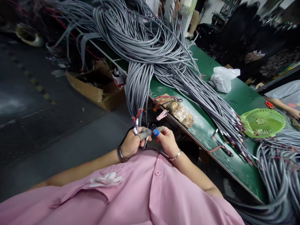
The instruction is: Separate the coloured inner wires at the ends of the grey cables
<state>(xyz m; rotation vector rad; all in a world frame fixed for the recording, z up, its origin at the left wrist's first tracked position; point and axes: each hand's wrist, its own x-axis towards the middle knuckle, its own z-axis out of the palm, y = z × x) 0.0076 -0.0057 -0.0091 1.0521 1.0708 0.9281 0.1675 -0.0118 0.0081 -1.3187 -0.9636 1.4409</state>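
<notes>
My left hand [132, 143] is closed around the ends of several grey cables [137, 90] that hang down off the green table [236, 100]. Their stripped coloured wires stick up between my fingers. My right hand [166, 139] pinches the fine wire tips [152, 127] of one cable end, close against the left hand. Tape wraps several fingertips, and one right fingertip is blue. Both hands are held just above my pink shirt [150, 190].
A huge bundle of grey cables [145, 34] covers the table's far end and fans toward a green plastic basket [263, 122]. A white plastic bag [222, 79], a pink clip [162, 115] and a taped bundle [179, 111] are on the table. An open cardboard box [98, 89] is on the floor. Another person's arm [284, 106] is at right.
</notes>
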